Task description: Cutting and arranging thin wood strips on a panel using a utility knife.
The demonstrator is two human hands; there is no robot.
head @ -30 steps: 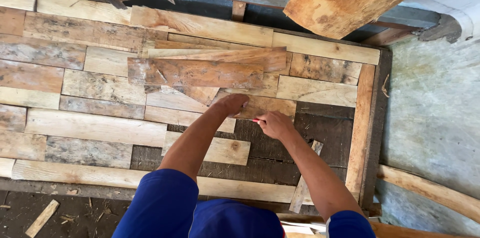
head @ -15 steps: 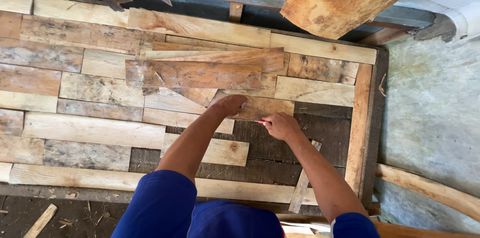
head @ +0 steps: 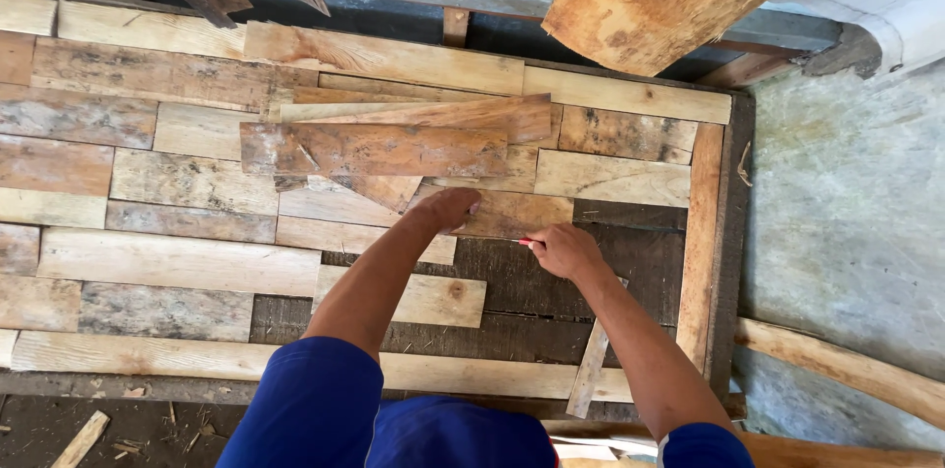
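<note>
Since the earlier frame the right hand (head: 563, 249) has slid a little to the right along the lower edge of the short reddish-brown plank (head: 507, 212), while the left hand (head: 449, 207) is staying pressed on that plank's left end. The right fingers are pinching a red pencil (head: 526, 242), its tip touching the plank's edge. The left fingers are lying curled, palm down, holding the plank flat without gripping it. The plank is resting on the patchwork panel of wood offcuts (head: 177, 261), just above the dark bare backing board (head: 532, 281).
</note>
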